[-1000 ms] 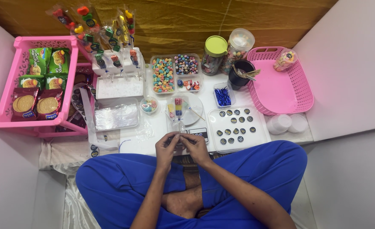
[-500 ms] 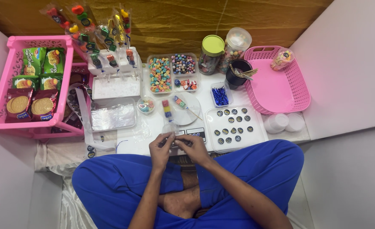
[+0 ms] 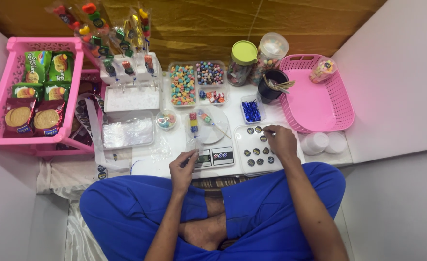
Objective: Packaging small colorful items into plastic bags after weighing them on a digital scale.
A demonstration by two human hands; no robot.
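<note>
Setting: I sit cross-legged in blue trousers on the floor at a low white table [image 3: 232, 104] with a golden-brown wall behind it and pale walls to either side.
Left hand: my left hand [image 3: 183, 169] rests at the near table edge, fingers curled and pinching the bottom of a clear bag [image 3: 194, 140] that stands up just beyond my fingertips.
Bag contents: a candy skewer [image 3: 193, 123] with a few coloured pieces shows through the clear plastic.
Right hand: my right hand [image 3: 278, 141] lies over a white sticker sheet [image 3: 252, 155], thumb and forefinger pressed together at a dark round sticker [image 3: 265, 129] on the far edge; I cannot tell whether it has lifted free.
Done so far: finished wrapped skewers [image 3: 126, 53] stand in a white stand well beyond my left hand, so I judge several are complete.
Left to do: the bag in my left hand looks open and unsealed, and many stickers remain on the sheet.
Between my hands: a small scale [image 3: 214, 157] sits at the table edge.
Beyond the scale: a white plate [image 3: 218, 128] with another loose skewer.
Further off: candy trays [image 3: 196, 82], two jars, a dark cup of sticks.
Far right: a pink basket [image 3: 319, 104].
Far left: a pink crate [image 3: 10, 96] of biscuit packets.
</note>
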